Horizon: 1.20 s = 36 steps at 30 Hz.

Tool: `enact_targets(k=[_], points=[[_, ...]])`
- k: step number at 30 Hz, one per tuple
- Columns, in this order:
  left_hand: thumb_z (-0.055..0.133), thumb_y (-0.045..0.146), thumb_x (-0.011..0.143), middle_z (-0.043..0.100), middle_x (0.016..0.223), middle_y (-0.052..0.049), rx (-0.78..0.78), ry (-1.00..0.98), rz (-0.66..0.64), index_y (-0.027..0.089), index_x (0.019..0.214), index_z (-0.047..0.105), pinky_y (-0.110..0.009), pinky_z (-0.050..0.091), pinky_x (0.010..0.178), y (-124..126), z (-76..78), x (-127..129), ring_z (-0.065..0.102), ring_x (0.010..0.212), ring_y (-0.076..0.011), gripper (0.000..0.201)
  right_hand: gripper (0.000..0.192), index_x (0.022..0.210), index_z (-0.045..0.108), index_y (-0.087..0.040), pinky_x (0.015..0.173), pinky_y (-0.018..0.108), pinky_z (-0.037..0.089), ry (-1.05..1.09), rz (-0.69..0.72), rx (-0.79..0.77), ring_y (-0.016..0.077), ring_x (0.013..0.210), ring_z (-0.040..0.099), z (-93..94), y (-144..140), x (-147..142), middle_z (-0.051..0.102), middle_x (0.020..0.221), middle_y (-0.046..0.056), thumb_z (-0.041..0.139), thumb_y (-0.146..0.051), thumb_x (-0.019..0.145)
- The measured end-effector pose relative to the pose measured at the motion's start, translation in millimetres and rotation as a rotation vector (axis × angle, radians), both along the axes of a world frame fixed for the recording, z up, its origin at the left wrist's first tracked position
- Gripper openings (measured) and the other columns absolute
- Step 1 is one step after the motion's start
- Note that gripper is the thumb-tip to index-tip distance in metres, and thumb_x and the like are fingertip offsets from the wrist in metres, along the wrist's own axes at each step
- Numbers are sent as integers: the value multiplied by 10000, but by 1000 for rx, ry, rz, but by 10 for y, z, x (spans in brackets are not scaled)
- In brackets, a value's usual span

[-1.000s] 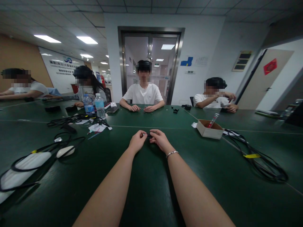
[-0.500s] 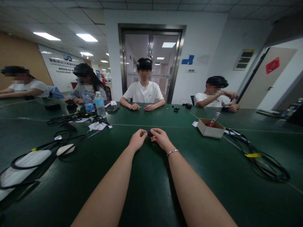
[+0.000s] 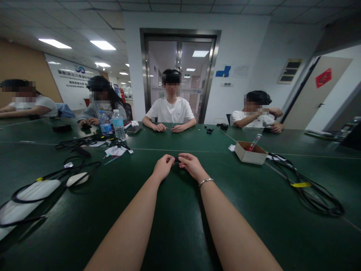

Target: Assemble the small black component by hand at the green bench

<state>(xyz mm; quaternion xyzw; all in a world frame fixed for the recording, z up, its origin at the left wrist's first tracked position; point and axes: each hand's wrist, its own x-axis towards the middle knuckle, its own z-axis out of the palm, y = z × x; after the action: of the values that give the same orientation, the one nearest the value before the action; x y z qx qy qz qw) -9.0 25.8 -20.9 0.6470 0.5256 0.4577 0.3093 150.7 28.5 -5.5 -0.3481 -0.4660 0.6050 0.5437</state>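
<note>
Small dark part [image 3: 176, 159] sits pinched between both hands, left hand [image 3: 163, 167] and right hand [image 3: 191, 165], fingers of each closed on it, low over the green surface [image 3: 180, 210].

Left hand [image 3: 163, 167] and right hand [image 3: 191, 166] pinching a small dark piece [image 3: 176, 159] — green table [image 3: 175, 210], cardboard box [image 3: 249, 153] nearby

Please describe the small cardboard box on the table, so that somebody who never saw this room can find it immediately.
Start at the wide green table and look right of the person's two hands. The cardboard box sits there, open at the top, just left of a bundle of black cables. It is the only brown, square-edged container on the table, and a red-tipped tube leans out of it.
</note>
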Motion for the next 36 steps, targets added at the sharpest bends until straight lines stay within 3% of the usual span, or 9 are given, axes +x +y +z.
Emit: enact_targets(k=[15,21,27,36], points=[[437,484,862,661,772,-36,-37,39,38,193,843,603,-276,438,682,-73,101,6,597,719,-173,336,300,865,668,-159,700,253,559,63,62,20,126,716,626,21,-39,38,592,759,1,789,-83,601],[407,515,869,665,773,-34,-57,73,69,193,816,602,-275,423,664,-89,138,21,596,702,-172,381,295,850,664,-171,668,235,563,62,70,8,117,698,619,28,-39,38,559,779,-5,786,-71,601],[389,518,875,663,761,-40,-65,94,85,188,787,607,-275,414,649,-119,175,28,593,685,-174,405,337,877,655,-168,495,164,475,17,81,23,79,588,573,46,-53,41,564,768,-8,800,-119,577],[385,533,873,656,711,-36,-33,86,108,188,751,605,-274,411,635,-97,155,36,588,650,-170,427,289,830,658,-153,597,223,532,60,99,29,104,599,596,60,-72,42,615,707,1,822,-223,603]])
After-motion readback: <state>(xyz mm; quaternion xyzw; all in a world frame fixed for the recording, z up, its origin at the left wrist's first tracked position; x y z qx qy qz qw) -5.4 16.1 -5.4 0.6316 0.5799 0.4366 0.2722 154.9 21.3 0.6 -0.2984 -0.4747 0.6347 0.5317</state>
